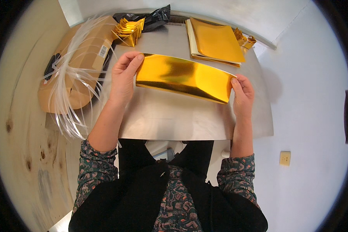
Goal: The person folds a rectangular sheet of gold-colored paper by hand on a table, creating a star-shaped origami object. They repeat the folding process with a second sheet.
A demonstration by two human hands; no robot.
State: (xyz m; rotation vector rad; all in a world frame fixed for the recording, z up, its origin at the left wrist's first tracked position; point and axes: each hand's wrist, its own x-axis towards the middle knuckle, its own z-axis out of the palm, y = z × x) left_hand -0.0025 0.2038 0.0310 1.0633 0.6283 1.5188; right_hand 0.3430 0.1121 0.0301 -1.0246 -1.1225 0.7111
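Left hand point(123, 75), right hand point(242, 94) pinch ends of gold oblong foil-paper strip point(183, 79): likely light, slick, easily creased, best held there

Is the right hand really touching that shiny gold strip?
Touching: the head view shows the right hand gripping the gold strip by its right end, thumb on its shiny face.

Both hands raised, a person works two firm pinches: the left hand point(123, 75), between 10 and 11 o'clock in view, and the right hand point(244, 94), between 2 and 3. Thumbs point(137, 62) lie innermost. The left forearm point(106, 127) slants toward 1 o'clock; the right forearm point(242, 133) points nearly to 12.
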